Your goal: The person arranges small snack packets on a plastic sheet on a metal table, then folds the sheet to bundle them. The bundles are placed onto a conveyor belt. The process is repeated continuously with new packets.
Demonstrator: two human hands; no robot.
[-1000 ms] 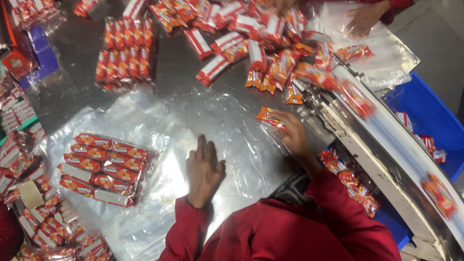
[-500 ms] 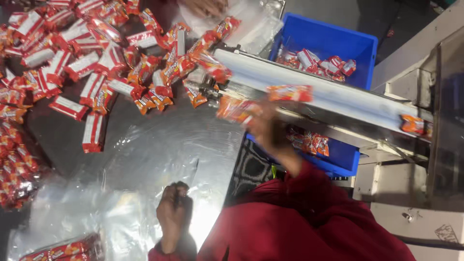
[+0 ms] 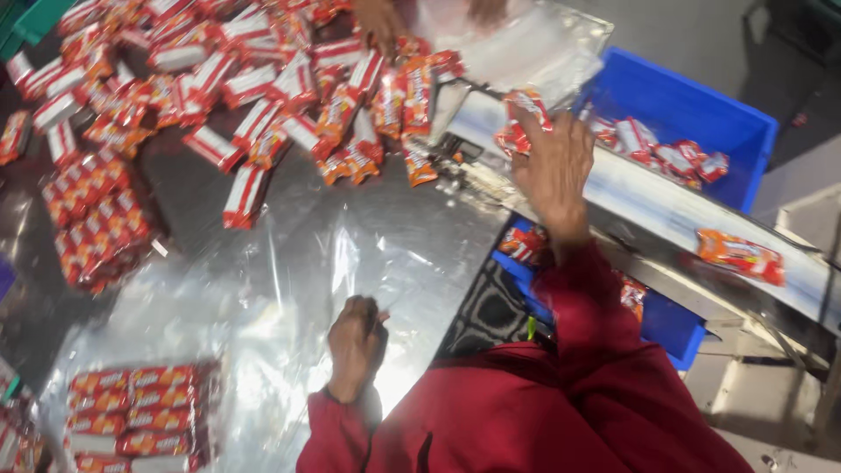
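On the conveyor belt (image 3: 666,206) beside the tabletop (image 3: 420,254), my right hand (image 3: 554,166) grasps red-and-white wrapped packets (image 3: 524,123); my left hand (image 3: 355,342) rests clenched on clear plastic film (image 3: 263,298). Loose packets (image 3: 254,96) crowd the tabletop's far edge.

A: Right hand (image 3: 554,166)?
B: On the conveyor (image 3: 666,201), fingers around red packets (image 3: 524,123).
A: Left hand (image 3: 355,337)?
B: Fist resting on the clear film (image 3: 263,307) at the table's near edge. Loose packets (image 3: 254,88) heaped at the far side.
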